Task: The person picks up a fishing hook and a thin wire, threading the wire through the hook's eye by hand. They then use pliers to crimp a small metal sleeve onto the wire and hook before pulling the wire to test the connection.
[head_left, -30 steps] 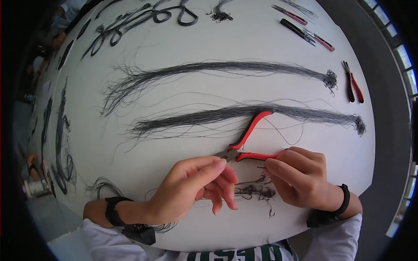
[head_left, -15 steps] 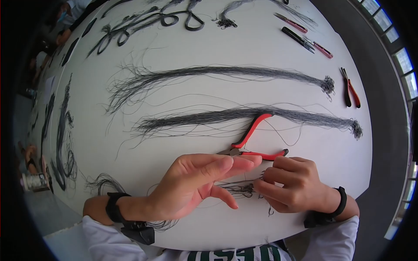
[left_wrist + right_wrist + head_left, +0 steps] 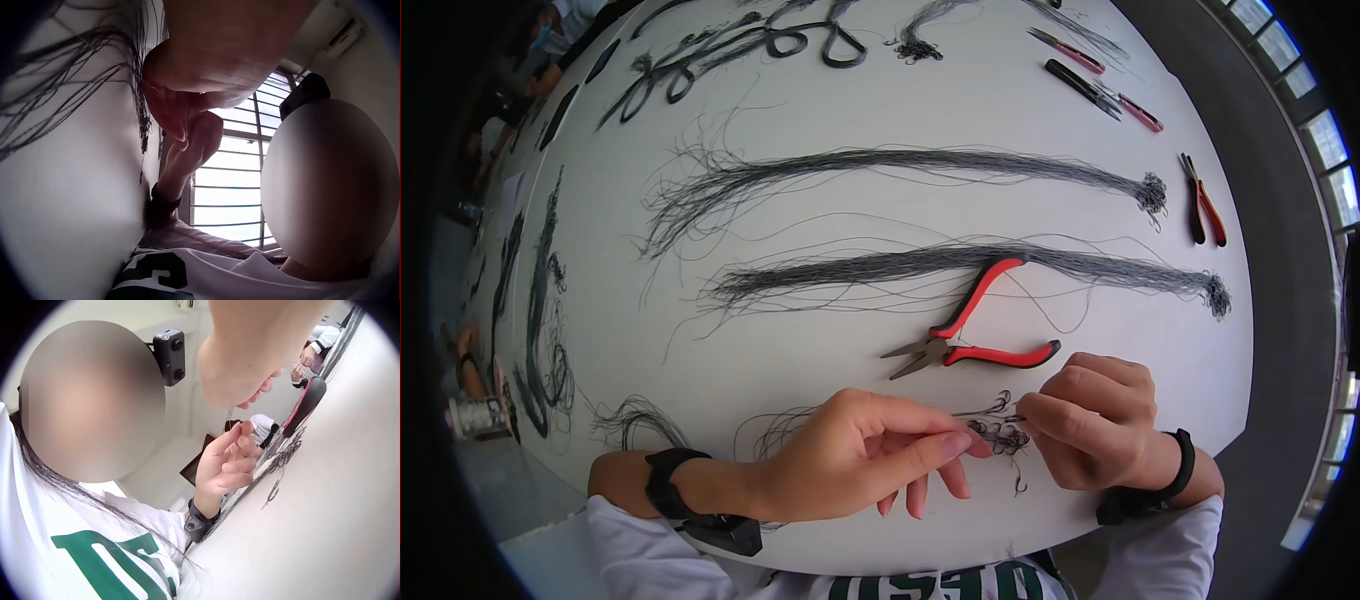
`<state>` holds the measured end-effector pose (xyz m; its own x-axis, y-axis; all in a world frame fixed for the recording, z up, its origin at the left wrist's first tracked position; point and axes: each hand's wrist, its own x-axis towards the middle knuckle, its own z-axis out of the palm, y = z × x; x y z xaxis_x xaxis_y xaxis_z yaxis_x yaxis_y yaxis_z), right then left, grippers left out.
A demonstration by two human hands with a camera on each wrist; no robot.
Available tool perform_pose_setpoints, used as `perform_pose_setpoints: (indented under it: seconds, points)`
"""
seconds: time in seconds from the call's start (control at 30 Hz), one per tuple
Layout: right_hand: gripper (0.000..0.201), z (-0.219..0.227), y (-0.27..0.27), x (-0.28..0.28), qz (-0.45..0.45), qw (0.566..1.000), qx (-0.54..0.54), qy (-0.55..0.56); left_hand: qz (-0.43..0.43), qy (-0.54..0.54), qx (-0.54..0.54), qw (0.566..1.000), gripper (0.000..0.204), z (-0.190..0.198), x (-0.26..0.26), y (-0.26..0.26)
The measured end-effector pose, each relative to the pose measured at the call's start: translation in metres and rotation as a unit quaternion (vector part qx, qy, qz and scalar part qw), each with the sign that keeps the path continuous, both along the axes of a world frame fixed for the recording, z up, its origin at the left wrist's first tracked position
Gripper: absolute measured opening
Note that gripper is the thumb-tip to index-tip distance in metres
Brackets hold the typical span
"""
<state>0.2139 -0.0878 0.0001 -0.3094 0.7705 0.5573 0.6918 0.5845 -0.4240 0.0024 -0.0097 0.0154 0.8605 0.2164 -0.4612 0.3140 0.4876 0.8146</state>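
Observation:
In the head view my left hand [image 3: 870, 455] hovers over the near table, thumb and fingertips brought together. My right hand [image 3: 1095, 420] is curled beside it, pinching a very thin line. A short stretch of this clear line [image 3: 230, 414] shows between the hands in the right wrist view, reaching the left fingertips. Below the hands lies a bundle of dark fish hooks [image 3: 1000, 437] on lines, partly hidden by my left hand. One loose hook [image 3: 272, 492] sits apart from it. Red-handled pliers [image 3: 975, 345] lie just beyond, their jaws spread.
Two long bundles of dark lines, a farther one [image 3: 900, 160] and a nearer one [image 3: 880, 268], stretch across the table. To the right lie smaller pliers [image 3: 1200, 205], black snips [image 3: 1082, 88] and pink-handled tools. Looped bundles [image 3: 780, 45] lie at the back. Other people sit at far left.
My left hand has come down and toward me off the pliers, uncovering their jaws, and its fingers have drawn together. My right hand first dipped left, then moved slightly right.

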Motion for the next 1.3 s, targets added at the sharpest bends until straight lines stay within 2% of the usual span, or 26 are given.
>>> perform_pose_setpoints:
  seconds: [0.13, 0.2, 0.3, 0.5, 0.6, 0.8, 0.93, 1.0, 1.13, 1.3]
  points:
    - [0.025, -0.001, 0.002, 0.000, -0.025, 0.999, -0.021, 0.007, -0.004, -0.011, -0.034, 0.999, 0.028, 0.001, -0.001, 0.004]
    - [0.024, -0.001, 0.003, 0.000, -0.029, 0.999, -0.025, 0.012, 0.059, -0.055, -0.081, 0.993, 0.028, -0.003, -0.002, 0.003]
    - [0.022, 0.000, 0.004, 0.000, -0.042, 0.998, -0.038, 0.014, 0.096, -0.081, -0.110, 0.986, 0.028, -0.006, -0.001, 0.001]
    - [0.020, 0.000, 0.004, -0.001, -0.047, 0.997, -0.055, 0.005, 0.080, -0.165, -0.184, 0.966, 0.029, -0.014, -0.005, 0.003]
    - [0.020, -0.001, 0.004, -0.001, -0.048, 0.997, -0.052, 0.009, 0.062, -0.174, -0.215, 0.959, 0.028, -0.015, -0.005, 0.002]
    - [0.021, -0.002, 0.005, 0.002, -0.068, 0.996, -0.056, 0.013, 0.017, -0.096, -0.210, 0.973, 0.034, -0.005, -0.004, 0.009]
    - [0.022, -0.005, 0.004, 0.002, -0.071, 0.995, -0.065, -0.020, 0.024, -0.129, -0.222, 0.966, 0.036, -0.013, -0.005, 0.009]
    - [0.022, -0.006, 0.004, 0.001, -0.070, 0.994, -0.068, -0.040, 0.079, -0.197, -0.238, 0.948, 0.037, -0.016, -0.005, 0.007]
    - [0.024, -0.006, 0.002, -0.002, -0.013, 0.994, -0.047, -0.100, 0.104, -0.246, -0.203, 0.942, 0.032, -0.020, -0.003, 0.009]
    - [0.018, -0.005, -0.003, -0.007, 0.070, 0.988, -0.038, -0.133, 0.136, -0.197, -0.151, 0.959, 0.027, -0.019, -0.002, 0.007]
